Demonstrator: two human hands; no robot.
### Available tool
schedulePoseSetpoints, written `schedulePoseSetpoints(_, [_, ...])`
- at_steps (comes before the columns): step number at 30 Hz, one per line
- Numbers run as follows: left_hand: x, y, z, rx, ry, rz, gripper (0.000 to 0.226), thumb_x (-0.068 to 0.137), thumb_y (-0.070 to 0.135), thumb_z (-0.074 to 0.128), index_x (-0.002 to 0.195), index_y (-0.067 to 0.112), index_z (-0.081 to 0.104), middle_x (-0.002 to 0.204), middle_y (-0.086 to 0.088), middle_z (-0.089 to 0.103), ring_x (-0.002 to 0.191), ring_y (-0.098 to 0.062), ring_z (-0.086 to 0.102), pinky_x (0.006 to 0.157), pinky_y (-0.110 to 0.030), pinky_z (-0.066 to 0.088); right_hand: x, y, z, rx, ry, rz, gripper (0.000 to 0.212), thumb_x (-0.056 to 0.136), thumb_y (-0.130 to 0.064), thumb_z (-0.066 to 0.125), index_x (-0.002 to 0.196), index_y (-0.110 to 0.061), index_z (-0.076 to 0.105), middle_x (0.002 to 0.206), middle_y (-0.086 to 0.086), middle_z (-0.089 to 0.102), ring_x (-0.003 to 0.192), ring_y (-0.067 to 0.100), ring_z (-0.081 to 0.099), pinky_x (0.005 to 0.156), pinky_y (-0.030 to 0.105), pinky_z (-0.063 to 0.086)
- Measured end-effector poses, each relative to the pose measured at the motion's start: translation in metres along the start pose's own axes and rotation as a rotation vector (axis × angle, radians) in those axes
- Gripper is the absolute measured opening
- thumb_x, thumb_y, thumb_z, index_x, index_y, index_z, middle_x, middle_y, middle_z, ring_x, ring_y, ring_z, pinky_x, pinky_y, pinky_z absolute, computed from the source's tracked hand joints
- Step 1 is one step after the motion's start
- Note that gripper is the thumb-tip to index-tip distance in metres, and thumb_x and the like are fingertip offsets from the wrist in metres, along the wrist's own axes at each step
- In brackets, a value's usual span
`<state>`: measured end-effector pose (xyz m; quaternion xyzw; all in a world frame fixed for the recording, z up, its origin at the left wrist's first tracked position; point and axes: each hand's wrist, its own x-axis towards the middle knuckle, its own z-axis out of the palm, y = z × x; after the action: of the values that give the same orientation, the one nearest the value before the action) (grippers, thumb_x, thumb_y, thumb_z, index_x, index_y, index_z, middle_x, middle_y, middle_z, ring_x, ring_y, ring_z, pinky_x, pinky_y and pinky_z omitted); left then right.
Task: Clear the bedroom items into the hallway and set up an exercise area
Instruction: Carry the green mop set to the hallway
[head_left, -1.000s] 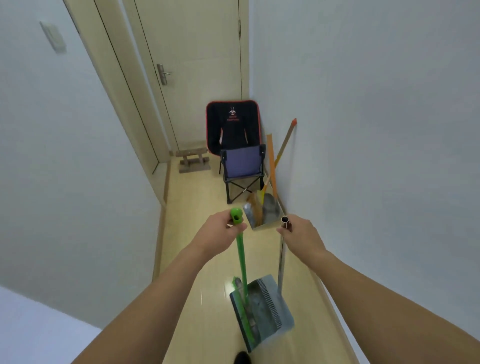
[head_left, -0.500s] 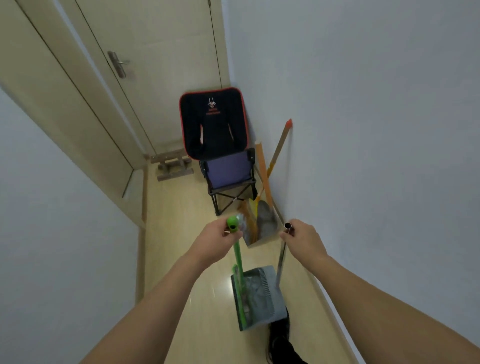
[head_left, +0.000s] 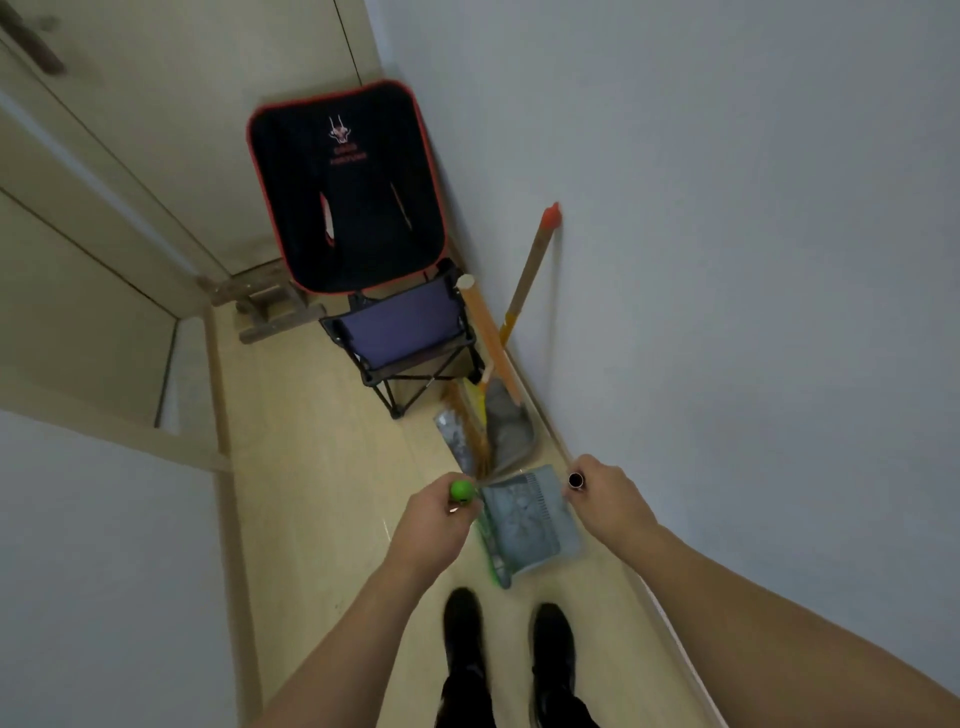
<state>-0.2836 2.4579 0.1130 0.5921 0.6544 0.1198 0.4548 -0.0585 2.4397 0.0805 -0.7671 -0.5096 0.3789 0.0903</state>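
A black folding chair (head_left: 353, 192) is seen at twelve o'clock. Below it, a grey dustpan (head_left: 530, 525) is held by its handle, gripped in the right hand (head_left: 608, 499). A green broom handle (head_left: 461, 489) is clasped by the left hand (head_left: 431, 525).

- Dim, even, cool indoor light; its source is out of view.
- A faint sheen lies on the floor (head_left: 332, 467).
- Motion blur softens the door handle (head_left: 36, 44) and dustpan (head_left: 530, 525).
- Wide-angle distortion bends the walls at the edges.
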Motion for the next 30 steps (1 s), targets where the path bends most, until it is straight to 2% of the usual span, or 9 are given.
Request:
schedulePoseSetpoints(3, [0.044,-0.006,0.015,-0.003,-0.035,0.000,0.013,0.091,0.021,0.068,0.103,0.025,0.067,0.089,0.007,0.066,0.077,-0.008,0.060,0.061,-0.015,0.040,0.034,0.012,0.008,-0.020,-0.011,0.032,0.008,0.093,-0.022,0.055,0.096,-0.015,0.055,0.091,0.006,0.063,0.079,0.023,0.060,0.070,0.037,0.052])
schedulePoseSetpoints(10, [0.102,-0.004,0.043,0.023,-0.121,-0.015,0.022,0.091,0.024,0.068,0.113,0.024,0.067,0.098,0.002,0.067,0.085,-0.015,0.061,0.069,-0.022,0.040,0.075,0.034,0.012,0.153,0.036,0.172,0.020,0.098,-0.020,0.051,0.118,-0.018,0.054,0.099,0.007,0.064,0.080,0.021,0.062,0.072,0.038,0.056])
schedulePoseSetpoints(13, [0.113,0.014,0.050,0.043,-0.180,-0.015,0.024,0.093,0.025,0.066,0.116,0.021,0.065,0.102,0.000,0.067,0.088,-0.015,0.061,0.073,-0.024,0.042,0.081,0.035,-0.001,0.254,-0.026,0.226,0.045,0.098,-0.017,0.050,0.141,-0.017,0.038,0.126,0.010,0.057,0.103,0.024,0.060,0.080,0.028,0.048])
schedulePoseSetpoints(16, [0.127,0.037,0.061,0.086,-0.228,-0.007,0.021,0.094,0.024,0.063,0.114,0.015,0.064,0.101,-0.004,0.067,0.093,-0.021,0.061,0.080,-0.031,0.049,0.076,0.039,-0.021,0.247,-0.036,0.237,0.066,0.097,-0.016,0.051,0.153,-0.018,0.016,0.122,0.007,0.056,0.110,0.027,0.055,0.080,0.022,0.042])
schedulePoseSetpoints(17, [0.132,0.045,0.068,0.111,-0.247,0.000,0.018,0.095,0.024,0.061,0.109,0.013,0.063,0.100,-0.006,0.067,0.092,-0.023,0.061,0.081,-0.033,0.050,0.073,0.041,-0.029,0.238,-0.028,0.245,0.068,0.097,-0.017,0.052,0.154,-0.018,0.013,0.128,0.009,0.054,0.113,0.028,0.055,0.083,0.023,0.042])
schedulePoseSetpoints(19, [0.144,0.059,0.082,0.167,-0.285,0.016,0.011,0.096,0.026,0.059,0.098,0.014,0.058,0.091,-0.006,0.064,0.085,-0.023,0.060,0.072,-0.033,0.049,0.065,0.043,-0.041,0.218,-0.054,0.241,0.066,0.099,-0.019,0.049,0.154,-0.020,0.014,0.143,0.012,0.046,0.123,0.026,0.051,0.091,0.024,0.041])
schedulePoseSetpoints(21, [0.160,0.076,0.098,0.205,-0.324,0.044,0.012,0.097,0.028,0.058,0.097,0.016,0.057,0.089,-0.006,0.063,0.081,-0.022,0.059,0.066,-0.031,0.043,0.058,0.049,-0.048,0.200,-0.113,0.228,0.062,0.100,-0.019,0.046,0.154,-0.024,0.017,0.147,0.011,0.042,0.125,0.024,0.049,0.094,0.024,0.040])
schedulePoseSetpoints(25, [0.193,0.109,0.136,0.261,-0.373,0.119,0.026,0.096,0.030,0.059,0.109,0.008,0.060,0.103,-0.013,0.066,0.096,-0.031,0.061,0.077,-0.035,0.047,0.048,0.067,-0.053,0.179,-0.181,0.270,0.061,0.099,-0.023,0.047,0.153,-0.022,0.019,0.151,0.008,0.037,0.132,0.023,0.043,0.103,0.026,0.035])
schedulePoseSetpoints(30, [0.216,0.133,0.172,0.357,-0.413,0.159,0.026,0.096,0.027,0.058,0.109,0.005,0.058,0.104,-0.014,0.064,0.100,-0.032,0.060,0.077,-0.032,0.043,0.042,0.086,-0.048,0.131,-0.256,0.312,0.041,0.100,-0.025,0.045,0.140,-0.013,0.043,0.142,0.007,0.047,0.125,0.020,0.049,0.096,0.019,0.036])
